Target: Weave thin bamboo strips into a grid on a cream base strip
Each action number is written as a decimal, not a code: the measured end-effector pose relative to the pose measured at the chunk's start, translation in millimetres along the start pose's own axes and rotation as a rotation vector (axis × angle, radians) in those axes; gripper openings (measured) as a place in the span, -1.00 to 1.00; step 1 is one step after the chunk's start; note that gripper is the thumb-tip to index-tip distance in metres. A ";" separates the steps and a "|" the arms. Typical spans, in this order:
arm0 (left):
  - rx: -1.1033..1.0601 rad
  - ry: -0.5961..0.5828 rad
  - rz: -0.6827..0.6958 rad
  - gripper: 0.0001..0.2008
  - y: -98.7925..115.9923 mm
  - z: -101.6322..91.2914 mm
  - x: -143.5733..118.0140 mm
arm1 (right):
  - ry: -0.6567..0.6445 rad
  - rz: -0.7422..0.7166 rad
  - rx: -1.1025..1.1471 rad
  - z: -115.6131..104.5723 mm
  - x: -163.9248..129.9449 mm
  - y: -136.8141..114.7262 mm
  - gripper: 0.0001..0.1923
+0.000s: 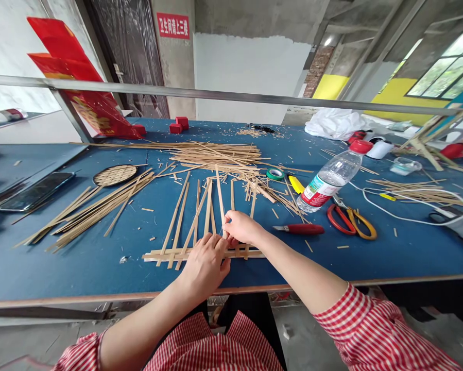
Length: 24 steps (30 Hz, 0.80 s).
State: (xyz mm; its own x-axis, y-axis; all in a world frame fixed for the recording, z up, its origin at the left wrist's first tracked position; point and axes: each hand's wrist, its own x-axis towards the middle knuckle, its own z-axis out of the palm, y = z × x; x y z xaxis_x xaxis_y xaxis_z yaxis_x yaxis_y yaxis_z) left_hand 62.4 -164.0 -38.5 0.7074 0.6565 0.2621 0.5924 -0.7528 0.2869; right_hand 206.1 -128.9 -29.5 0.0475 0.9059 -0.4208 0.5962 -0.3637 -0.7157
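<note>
I judge we're mid-weave: my left hand [205,263] presses flat on the bamboo strips [200,253], right hand [241,226] seemingly pinching one upright strip [220,198], which next wants threading across

We see bright, even daylight from the windows [447,67] at far right, soft shadows on the worktop [100,257], sharp focus, and wide-angle bending at the edges.

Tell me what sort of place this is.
Probably a craft workshop for bamboo weaving. Both hands, left hand and right hand, work a started mat of bamboo strips on a blue workbench, with scissors and a finished woven disc nearby.
</note>
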 end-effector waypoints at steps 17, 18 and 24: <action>-0.005 -0.032 -0.023 -0.89 1.9 -1.5 0.1 | 0.297 -0.140 -0.460 -38.9 -27.0 -12.3 -0.75; -0.010 -0.034 -0.019 -0.89 2.0 -1.7 -0.2 | 0.319 -0.144 -0.532 -39.9 -28.5 -9.3 -0.76; -0.066 -0.015 0.017 -0.76 0.5 -6.5 -1.7 | 0.270 -0.284 -0.696 -26.0 -30.2 9.3 -0.77</action>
State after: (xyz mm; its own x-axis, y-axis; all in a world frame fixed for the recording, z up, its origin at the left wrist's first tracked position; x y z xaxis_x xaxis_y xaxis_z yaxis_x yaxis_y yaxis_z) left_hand 59.0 -165.2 -32.9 0.7230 0.6426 0.2536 0.5541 -0.7587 0.3426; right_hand 231.0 -154.0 -8.9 -0.0420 0.9972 -0.0613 0.9738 0.0272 -0.2256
